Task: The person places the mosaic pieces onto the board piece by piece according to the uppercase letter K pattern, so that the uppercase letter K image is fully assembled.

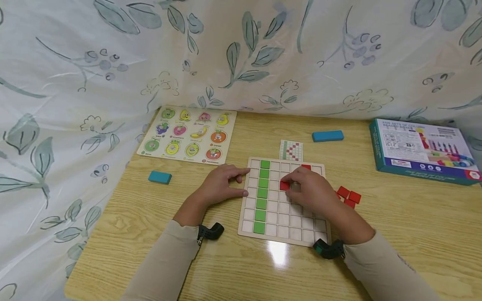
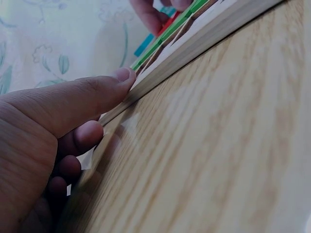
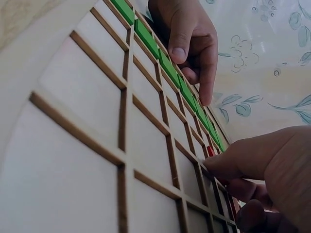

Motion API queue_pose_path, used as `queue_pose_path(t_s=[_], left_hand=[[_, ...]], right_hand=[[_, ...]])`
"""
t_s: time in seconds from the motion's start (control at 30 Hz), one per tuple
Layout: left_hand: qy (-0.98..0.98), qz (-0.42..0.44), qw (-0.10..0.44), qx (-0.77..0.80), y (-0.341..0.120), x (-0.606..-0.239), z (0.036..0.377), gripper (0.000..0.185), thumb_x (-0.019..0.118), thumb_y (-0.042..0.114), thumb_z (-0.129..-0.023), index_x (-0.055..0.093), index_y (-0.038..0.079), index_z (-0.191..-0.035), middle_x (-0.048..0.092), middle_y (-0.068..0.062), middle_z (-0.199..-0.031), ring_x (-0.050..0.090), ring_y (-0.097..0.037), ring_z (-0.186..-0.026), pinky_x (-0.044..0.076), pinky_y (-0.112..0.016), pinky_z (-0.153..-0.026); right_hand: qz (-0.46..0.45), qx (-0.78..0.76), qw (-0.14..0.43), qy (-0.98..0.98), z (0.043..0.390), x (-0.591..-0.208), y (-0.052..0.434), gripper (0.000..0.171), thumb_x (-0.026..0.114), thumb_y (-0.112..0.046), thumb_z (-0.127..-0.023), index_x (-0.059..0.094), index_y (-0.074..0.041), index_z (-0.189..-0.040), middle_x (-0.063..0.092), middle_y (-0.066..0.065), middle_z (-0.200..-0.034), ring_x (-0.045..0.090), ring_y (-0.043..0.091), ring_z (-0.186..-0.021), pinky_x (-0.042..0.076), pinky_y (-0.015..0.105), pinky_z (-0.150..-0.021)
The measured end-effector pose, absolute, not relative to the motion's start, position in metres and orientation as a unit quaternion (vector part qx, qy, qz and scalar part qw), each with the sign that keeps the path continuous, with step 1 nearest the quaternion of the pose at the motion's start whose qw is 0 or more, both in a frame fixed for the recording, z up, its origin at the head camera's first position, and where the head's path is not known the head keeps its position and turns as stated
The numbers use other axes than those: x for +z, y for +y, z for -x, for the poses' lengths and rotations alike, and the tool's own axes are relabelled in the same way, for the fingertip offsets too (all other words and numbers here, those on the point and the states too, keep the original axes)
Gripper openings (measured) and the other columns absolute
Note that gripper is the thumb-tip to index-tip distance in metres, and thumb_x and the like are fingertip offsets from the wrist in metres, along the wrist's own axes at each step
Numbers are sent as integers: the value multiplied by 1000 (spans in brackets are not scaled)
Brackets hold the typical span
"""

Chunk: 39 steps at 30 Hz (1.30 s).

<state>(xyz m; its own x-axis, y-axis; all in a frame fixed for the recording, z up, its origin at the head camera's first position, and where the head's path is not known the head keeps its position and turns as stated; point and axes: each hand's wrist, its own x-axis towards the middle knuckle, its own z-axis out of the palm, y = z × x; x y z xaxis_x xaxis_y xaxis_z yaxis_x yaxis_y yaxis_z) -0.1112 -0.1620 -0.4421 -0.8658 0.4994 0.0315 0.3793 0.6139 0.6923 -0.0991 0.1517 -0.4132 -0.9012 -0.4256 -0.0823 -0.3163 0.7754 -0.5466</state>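
A wooden grid board [image 1: 270, 218] lies on the table with a column of green square tiles [image 1: 261, 193] near its left side. My right hand [image 1: 314, 192] is over the board's middle, thumb and fingertips pinching a red square tile [image 1: 284, 185] at one of the upper cells. Only a sliver of that tile shows in the right wrist view. Another red tile [image 1: 306, 167], partly hidden by the hand, sits in the top row. My left hand [image 1: 222, 184] touches the board's left edge with extended index finger and thumb; its other fingers are bent.
Loose red tiles [image 1: 349, 196] lie right of the board. A small pattern card [image 1: 291, 150] sits just beyond it. Farther out are a fruit picture board [image 1: 188, 134], two blue blocks, [image 1: 328, 136] one at back right, and a boxed bead set [image 1: 425, 150]. A patterned curtain [image 1: 241, 54] borders the table.
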Motion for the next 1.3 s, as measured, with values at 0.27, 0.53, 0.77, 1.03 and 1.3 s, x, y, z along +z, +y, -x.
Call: queue_pose_path(t_s=[0.27, 0.53, 0.77, 1.03, 1.3], left_hand=[[895, -244, 82, 364, -162, -441, 111, 68, 94, 32, -84, 69, 14, -145, 61, 9, -96, 53, -14, -95, 43, -36, -89], [895, -241, 82, 367, -161, -442, 111, 67, 94, 31, -84, 70, 14, -145, 60, 10, -95, 52, -14, -95, 42, -36, -89], [894, -239, 82, 370, -161, -443, 111, 67, 94, 31, -85, 70, 14, -145, 60, 9, -95, 52, -15, -95, 42, -36, -89], [896, -231, 89, 370, -161, -442, 111, 67, 94, 30, -85, 70, 15, -145, 60, 8, -95, 53, -15, -97, 42, -37, -90], [897, -236, 86, 365, -161, -443, 111, 66, 93, 30, -85, 69, 15, -145, 60, 8, -95, 53, -15, -96, 42, -36, -90]], right_hand=[[203, -277, 87, 935, 95, -415, 156, 36, 83, -18, -91, 78, -12, -127, 68, 3, -113, 57, 20, -84, 47, 37, -74], [183, -316, 81, 927, 87, -409, 168, 32, 81, -16, -93, 78, -14, -125, 69, 3, -114, 55, 16, -74, 47, 35, -67], [156, -336, 93, 924, 81, -407, 185, 35, 83, -18, -94, 77, -14, -129, 70, 5, -117, 55, 19, -79, 47, 33, -66], [155, -334, 67, 927, 77, -406, 206, 32, 82, -15, -95, 77, -11, -127, 69, 6, -114, 53, 18, -74, 44, 30, -61], [138, -324, 44, 935, 73, -406, 230, 34, 83, -14, -94, 77, -10, -127, 69, 9, -115, 52, 19, -76, 43, 29, -59]])
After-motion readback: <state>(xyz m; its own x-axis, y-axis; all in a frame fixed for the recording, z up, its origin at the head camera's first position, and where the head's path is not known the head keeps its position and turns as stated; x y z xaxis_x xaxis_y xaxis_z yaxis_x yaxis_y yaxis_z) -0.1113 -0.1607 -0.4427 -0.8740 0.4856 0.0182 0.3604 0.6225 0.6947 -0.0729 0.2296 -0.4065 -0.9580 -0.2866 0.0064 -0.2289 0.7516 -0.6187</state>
